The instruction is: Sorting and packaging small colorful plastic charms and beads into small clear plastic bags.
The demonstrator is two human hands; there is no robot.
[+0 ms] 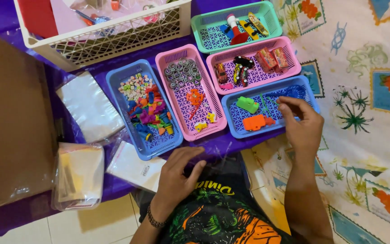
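Nearest us, our left hand [177, 174] rests low at about 6 o'clock, fingers loosely curled on the edge of the purple cloth [222, 143] and touching a thin clear plastic bag [220, 153]; whether it pinches the film we cannot tell. A beaded bracelet [154, 221] circles that wrist.

At 3 o'clock from it, our right hand [301, 124] reaches into the blue basket [235, 129], fingertips [281, 108] pinched together as if on something tiny; the item itself is hidden, so we cannot tell what, if anything, is held. Right hand is plainly the nearer one to this basket. An orange toy [254, 122] lies at 8 o'clock from the fingertips, a green toy car [248, 105] at 9 o'clock, both with long axes running roughly left to right along the basket.

Farther out: long pink basket [165, 61] with grey rings and small orange pieces, long blue basket [113, 88] heaped with mixed beads and bright plastic bits. All baskets are rigid lattice plastic.

Beyond, a pink basket of toy cars [290, 45], a green basket [199, 22], and a white crate [113, 40] at 11 o'clock. A cardboard box [14, 117] stands at 9 o'clock.
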